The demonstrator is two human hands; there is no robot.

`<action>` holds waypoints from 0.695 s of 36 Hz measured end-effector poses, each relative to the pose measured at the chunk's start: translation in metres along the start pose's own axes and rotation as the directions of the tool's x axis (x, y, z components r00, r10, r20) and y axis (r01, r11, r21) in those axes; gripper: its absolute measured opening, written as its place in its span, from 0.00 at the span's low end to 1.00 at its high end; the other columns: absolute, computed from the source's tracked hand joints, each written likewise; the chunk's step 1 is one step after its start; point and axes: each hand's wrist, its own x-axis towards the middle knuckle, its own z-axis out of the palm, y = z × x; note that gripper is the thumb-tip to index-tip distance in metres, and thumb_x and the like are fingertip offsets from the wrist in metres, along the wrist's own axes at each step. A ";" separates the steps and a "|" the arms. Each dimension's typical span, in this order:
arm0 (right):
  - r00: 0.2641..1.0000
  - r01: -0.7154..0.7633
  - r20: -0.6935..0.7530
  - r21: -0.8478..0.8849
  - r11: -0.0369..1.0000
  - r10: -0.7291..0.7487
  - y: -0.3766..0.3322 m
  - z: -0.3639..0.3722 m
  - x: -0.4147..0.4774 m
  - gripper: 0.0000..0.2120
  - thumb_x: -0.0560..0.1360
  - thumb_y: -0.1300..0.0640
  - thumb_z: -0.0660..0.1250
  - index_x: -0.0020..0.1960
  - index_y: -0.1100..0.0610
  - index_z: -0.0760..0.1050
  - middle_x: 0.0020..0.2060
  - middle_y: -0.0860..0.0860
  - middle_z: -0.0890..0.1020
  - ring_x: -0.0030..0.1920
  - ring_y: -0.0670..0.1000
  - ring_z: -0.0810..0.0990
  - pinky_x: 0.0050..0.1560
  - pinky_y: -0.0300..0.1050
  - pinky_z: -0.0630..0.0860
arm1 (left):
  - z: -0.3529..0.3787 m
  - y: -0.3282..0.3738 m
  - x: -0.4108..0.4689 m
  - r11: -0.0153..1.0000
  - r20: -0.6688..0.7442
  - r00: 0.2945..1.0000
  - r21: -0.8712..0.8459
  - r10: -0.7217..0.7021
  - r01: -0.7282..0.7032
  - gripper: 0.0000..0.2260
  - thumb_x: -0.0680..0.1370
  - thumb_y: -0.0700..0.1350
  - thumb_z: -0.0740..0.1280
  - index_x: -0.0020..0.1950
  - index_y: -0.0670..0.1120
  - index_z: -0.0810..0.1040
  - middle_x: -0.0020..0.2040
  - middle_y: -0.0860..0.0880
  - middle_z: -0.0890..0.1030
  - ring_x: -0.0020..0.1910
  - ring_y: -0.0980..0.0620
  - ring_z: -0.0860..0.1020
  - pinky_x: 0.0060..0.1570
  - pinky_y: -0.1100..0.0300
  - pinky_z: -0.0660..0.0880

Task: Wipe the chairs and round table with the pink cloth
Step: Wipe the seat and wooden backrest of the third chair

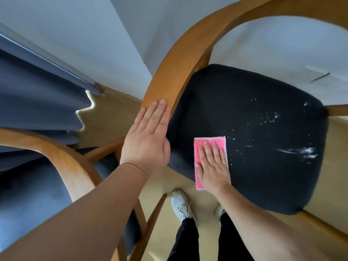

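Right now the person is bent over a wooden chair with a curved rail (169, 72) and a black upholstered seat (254, 138), looking almost straight down at it. The pink cloth (199, 141) lies flat on the near left part of that seat, folded into a neat rectangle with a paler edge showing along its top and right side. The right hand (211, 164) presses down on it, palm flat. Its fingers are straight and only slightly parted, pointing away from the body, and the thumb lies along the cloth's left edge. Nothing is pinched or bunched.

The left hand (148, 140) rests on the chair's bent wooden rail where it sweeps down beside the seat. Its fingers are straight and held close together, fingertips lying on the wood, not curled round it.

Further right on the seat, apart from the cloth, white specks and smears (305, 152) are scattered over the dark fabric. They are thickest near the right edge, and a looser trail of dots reaches back toward the cloth's upper right corner.

To the left stands a second chair (62, 157) of the same bentwood make, its dark seat partly hidden under the left forearm. Behind it hang the folds of a blue-grey curtain (37, 100), stopping just above the pale wooden floor (109, 117). Below the seat's near edge I can see white lace-up sneakers (180, 204) and black trouser legs.
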 end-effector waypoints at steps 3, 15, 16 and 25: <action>1.000 -0.011 0.020 -0.008 1.000 0.012 -0.002 -0.002 0.007 0.30 0.80 0.44 0.44 0.78 0.58 0.48 0.78 0.55 0.49 0.78 0.58 0.46 0.76 0.58 0.45 | 0.000 0.000 0.000 1.000 -0.006 1.000 -0.012 -0.002 0.002 0.24 0.77 0.44 0.51 0.73 0.39 0.63 0.73 0.43 0.63 0.74 0.46 0.59 0.73 0.49 0.55; 0.998 0.016 -0.058 0.010 1.000 -0.015 0.001 -0.059 0.158 0.31 0.81 0.43 0.37 0.79 0.56 0.40 0.79 0.54 0.43 0.78 0.56 0.38 0.76 0.56 0.36 | 0.002 -0.004 0.002 0.999 -0.043 0.999 -0.050 0.004 -0.006 0.24 0.76 0.43 0.52 0.71 0.39 0.66 0.72 0.42 0.65 0.73 0.47 0.61 0.72 0.50 0.54; 0.998 0.016 -0.065 0.001 1.000 -0.016 0.002 -0.068 0.173 0.31 0.81 0.43 0.37 0.80 0.57 0.42 0.79 0.55 0.45 0.78 0.57 0.40 0.76 0.56 0.36 | 0.002 -0.003 0.001 0.998 -0.043 0.999 -0.055 0.005 -0.008 0.24 0.76 0.42 0.52 0.72 0.39 0.66 0.73 0.43 0.65 0.73 0.47 0.60 0.72 0.50 0.54; 0.999 0.009 -0.051 -0.098 0.995 -0.014 0.005 -0.103 0.241 0.31 0.80 0.44 0.38 0.78 0.57 0.56 0.78 0.55 0.57 0.78 0.58 0.48 0.74 0.55 0.36 | 0.003 -0.005 0.002 0.996 -0.059 0.998 -0.090 -0.007 0.002 0.23 0.76 0.42 0.53 0.71 0.40 0.67 0.73 0.44 0.65 0.73 0.48 0.60 0.72 0.50 0.55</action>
